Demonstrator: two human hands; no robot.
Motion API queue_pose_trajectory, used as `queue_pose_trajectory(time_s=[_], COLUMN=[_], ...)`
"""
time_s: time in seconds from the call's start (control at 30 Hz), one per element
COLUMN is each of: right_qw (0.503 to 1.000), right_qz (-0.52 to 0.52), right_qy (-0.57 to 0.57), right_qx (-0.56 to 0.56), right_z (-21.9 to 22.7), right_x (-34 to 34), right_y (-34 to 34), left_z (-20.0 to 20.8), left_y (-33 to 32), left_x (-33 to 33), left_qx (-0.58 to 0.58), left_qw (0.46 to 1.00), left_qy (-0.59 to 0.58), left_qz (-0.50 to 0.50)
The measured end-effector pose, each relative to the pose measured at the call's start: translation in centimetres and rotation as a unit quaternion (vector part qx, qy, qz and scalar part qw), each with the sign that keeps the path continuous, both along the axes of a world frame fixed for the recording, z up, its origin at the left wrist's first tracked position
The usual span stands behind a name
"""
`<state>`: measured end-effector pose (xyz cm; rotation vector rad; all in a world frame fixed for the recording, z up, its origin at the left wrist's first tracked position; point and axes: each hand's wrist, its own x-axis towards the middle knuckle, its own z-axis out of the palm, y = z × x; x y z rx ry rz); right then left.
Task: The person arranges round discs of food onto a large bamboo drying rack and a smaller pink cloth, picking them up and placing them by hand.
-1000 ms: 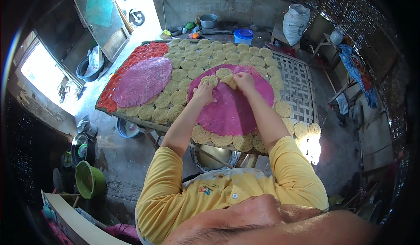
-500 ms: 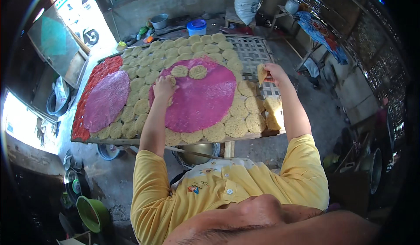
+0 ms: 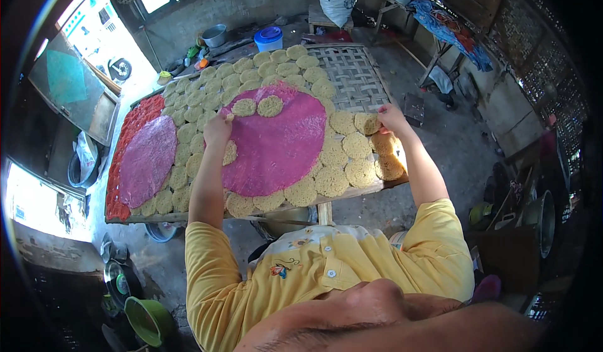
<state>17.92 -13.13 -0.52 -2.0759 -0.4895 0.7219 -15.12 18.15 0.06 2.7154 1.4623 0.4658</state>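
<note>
Round, yellowish grainy cakes (image 3: 357, 146) lie in rows on a woven bamboo rack (image 3: 355, 75). My right hand (image 3: 394, 120) pinches one round cake (image 3: 370, 124) at its rim, low over the right part of the rack, beside the bare weave. Over the left edge of a large magenta sheet (image 3: 276, 145), my left hand (image 3: 217, 129) is closed, with a thin yellowish edge of a cake (image 3: 230, 117) showing at its fingertips. Two cakes (image 3: 270, 106) rest on the sheet's far part. Another cake (image 3: 230, 152) sits by my left wrist, partly hidden.
A paler pink sheet (image 3: 148, 157) and a red layer (image 3: 130, 145) cover the rack's left end. Beyond stand a blue-lidded bucket (image 3: 269, 38), a grey basin (image 3: 215, 35) and a white sack (image 3: 337, 0). A green tub (image 3: 149, 320) is at lower left.
My right hand has lowered its cake from upright to nearly flat at the rack. My left hand has shifted left and lifted a cake off the magenta sheet's edge. The view has turned slightly.
</note>
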Motion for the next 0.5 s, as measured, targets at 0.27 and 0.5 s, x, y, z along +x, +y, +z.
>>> queue_pose_trajectory(time_s=[0.27, 0.5], right_qw=[0.796, 0.823], right_qz=[0.053, 0.283], right_qy=[-0.595, -0.465], right_qx=[-0.093, 0.160], right_z=[1.7, 0.8], right_x=[-3.8, -14.1], right_y=[2.5, 16.9], left_z=[2.5, -0.5], left_y=[-1.7, -1.3], left_x=[-0.2, 0.8], left_qx=[-0.159, -0.117], left_qw=[0.987, 0.989], left_qy=[-0.023, 0.083], left_qz=[-0.005, -0.033])
